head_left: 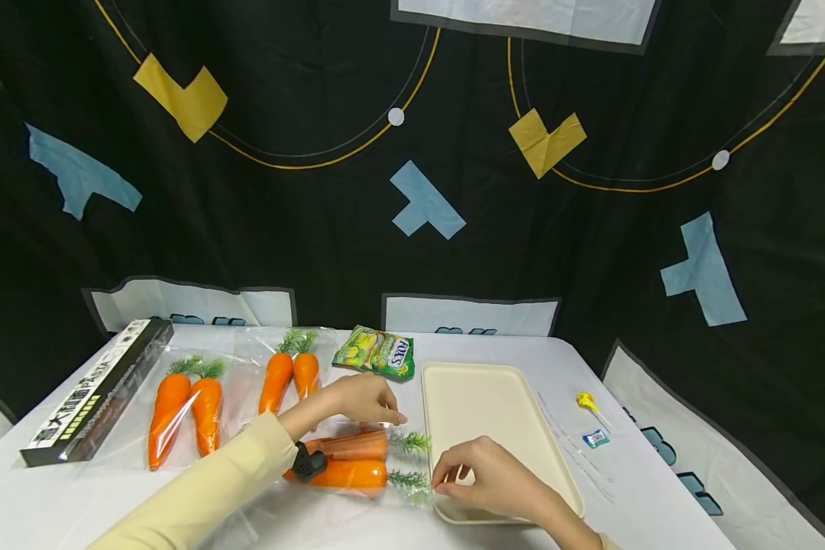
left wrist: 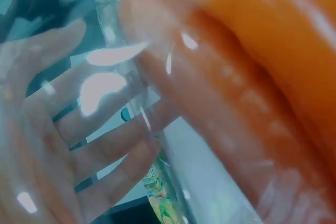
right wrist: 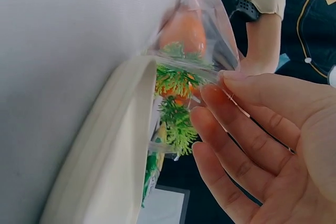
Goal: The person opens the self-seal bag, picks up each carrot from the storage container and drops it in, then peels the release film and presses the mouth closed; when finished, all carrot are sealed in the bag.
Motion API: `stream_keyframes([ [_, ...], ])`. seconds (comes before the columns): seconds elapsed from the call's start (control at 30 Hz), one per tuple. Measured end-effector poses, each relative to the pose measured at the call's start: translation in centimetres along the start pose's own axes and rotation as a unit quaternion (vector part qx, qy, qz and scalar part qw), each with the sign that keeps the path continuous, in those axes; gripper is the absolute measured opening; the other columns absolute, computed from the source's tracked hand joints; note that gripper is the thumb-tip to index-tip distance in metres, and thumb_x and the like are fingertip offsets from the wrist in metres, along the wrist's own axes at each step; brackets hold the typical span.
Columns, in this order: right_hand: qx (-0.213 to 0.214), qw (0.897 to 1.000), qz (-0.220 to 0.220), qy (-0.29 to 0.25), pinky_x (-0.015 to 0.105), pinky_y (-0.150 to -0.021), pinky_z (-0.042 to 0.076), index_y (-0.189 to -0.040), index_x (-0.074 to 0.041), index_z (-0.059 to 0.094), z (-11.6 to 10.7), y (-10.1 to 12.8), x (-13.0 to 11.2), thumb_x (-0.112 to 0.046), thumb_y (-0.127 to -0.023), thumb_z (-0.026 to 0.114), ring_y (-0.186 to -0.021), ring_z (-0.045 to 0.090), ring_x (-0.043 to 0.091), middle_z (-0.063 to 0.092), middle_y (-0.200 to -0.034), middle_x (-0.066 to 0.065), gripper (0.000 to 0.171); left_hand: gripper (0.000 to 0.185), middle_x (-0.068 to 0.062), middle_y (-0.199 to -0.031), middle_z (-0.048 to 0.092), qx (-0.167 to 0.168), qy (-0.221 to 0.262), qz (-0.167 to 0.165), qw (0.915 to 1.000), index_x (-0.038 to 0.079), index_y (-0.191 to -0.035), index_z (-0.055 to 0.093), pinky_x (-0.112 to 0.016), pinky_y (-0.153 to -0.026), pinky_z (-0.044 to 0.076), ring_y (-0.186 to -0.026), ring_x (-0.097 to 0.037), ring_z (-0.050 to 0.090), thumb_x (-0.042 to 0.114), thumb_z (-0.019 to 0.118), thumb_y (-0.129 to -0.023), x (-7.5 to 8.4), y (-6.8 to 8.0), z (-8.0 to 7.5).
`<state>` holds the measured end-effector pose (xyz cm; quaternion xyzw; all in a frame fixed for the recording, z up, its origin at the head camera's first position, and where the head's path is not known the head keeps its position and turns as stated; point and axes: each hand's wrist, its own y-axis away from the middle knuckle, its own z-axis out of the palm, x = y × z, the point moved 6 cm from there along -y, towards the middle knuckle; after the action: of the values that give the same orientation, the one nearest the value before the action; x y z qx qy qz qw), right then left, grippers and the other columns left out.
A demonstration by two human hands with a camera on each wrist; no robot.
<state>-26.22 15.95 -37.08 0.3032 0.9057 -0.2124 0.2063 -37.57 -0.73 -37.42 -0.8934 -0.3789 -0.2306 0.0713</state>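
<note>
A clear zip bag (head_left: 412, 462) with two orange toy-like carrots (head_left: 357, 473) and green feathery tops lies in front, its mouth to the right. My right hand (head_left: 484, 473) pinches the edge of the bag's mouth between thumb and index finger, beside the tray. In the right wrist view, the other fingers of the right hand (right wrist: 262, 145) are loosely bent. My left hand (head_left: 366, 397) reaches over the bag's far side. The left wrist view shows the left hand (left wrist: 89, 135) through clear plastic, fingers extended and thumb apart, fingertips beside the carrots (left wrist: 226, 77).
A cream tray (head_left: 484, 382) lies to the right, with a yellow lollipop (head_left: 586, 399) and small blue packet (head_left: 596, 438) beyond. Further bagged carrots (head_left: 207, 412) and a long black pasta box (head_left: 99, 393) are at left. A green snack bag (head_left: 375, 352) lies behind.
</note>
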Motion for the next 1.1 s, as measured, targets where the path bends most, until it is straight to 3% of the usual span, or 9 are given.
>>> stream_keyframes([
  [0.17,0.000,1.000,-0.016,0.007,0.016,-0.066,0.051,-0.084,-0.018,0.071,0.3,0.0,-0.1,-0.005,-0.085,0.071,-0.075,0.058,-0.007,0.066,-0.082,-0.019,0.014,0.006,0.008,-0.071,0.069,0.015,0.008,0.019,0.9997,0.018,-0.078,0.076,-0.026,-0.055,0.049,-0.060,-0.021,0.066,0.021,0.076,-0.084,0.3,0.0,-0.1],
  [0.33,0.002,1.000,-0.021,0.009,0.016,-0.066,0.051,-0.083,-0.017,0.070,0.6,0.1,-0.2,-0.003,-0.083,0.071,-0.074,0.058,-0.007,0.066,-0.081,-0.018,0.015,0.008,0.006,-0.071,0.069,0.023,0.039,0.037,0.9983,0.012,-0.078,0.075,-0.024,-0.052,0.050,-0.058,-0.022,0.066,0.009,0.072,-0.085,0.2,0.4,-0.3],
  [0.6,0.034,0.998,-0.028,0.034,0.017,-0.068,0.051,-0.085,-0.017,0.070,-0.6,-0.2,-1.0,-0.003,-0.083,0.071,-0.075,0.057,-0.006,0.066,-0.082,-0.016,0.015,0.006,-0.001,-0.074,0.070,0.048,0.100,0.063,0.9918,0.006,-0.088,0.073,-0.029,-0.056,0.054,-0.055,-0.023,0.066,0.010,0.068,-0.090,0.2,2.1,-2.3],
  [0.9,0.115,0.989,-0.040,0.082,0.018,-0.068,0.050,-0.089,-0.022,0.068,-3.6,-0.3,-1.6,-0.003,-0.084,0.072,-0.077,0.057,-0.001,0.066,-0.085,-0.015,0.021,0.009,0.001,-0.080,0.071,0.128,0.142,0.060,0.9797,0.011,-0.095,0.072,-0.035,-0.061,0.056,-0.060,-0.015,0.065,0.016,0.065,-0.093,0.2,4.6,-6.0],
  [1.1,0.158,0.978,-0.065,0.119,0.020,-0.069,0.051,-0.089,-0.019,0.069,-5.5,-0.3,-1.6,0.002,-0.081,0.073,-0.079,0.059,0.001,0.066,-0.086,-0.015,0.022,0.014,-0.003,-0.085,0.072,0.208,0.193,0.046,0.9579,0.011,-0.099,0.072,-0.042,-0.064,0.056,-0.067,-0.021,0.067,0.022,0.066,-0.092,-0.5,6.7,-7.3],
])
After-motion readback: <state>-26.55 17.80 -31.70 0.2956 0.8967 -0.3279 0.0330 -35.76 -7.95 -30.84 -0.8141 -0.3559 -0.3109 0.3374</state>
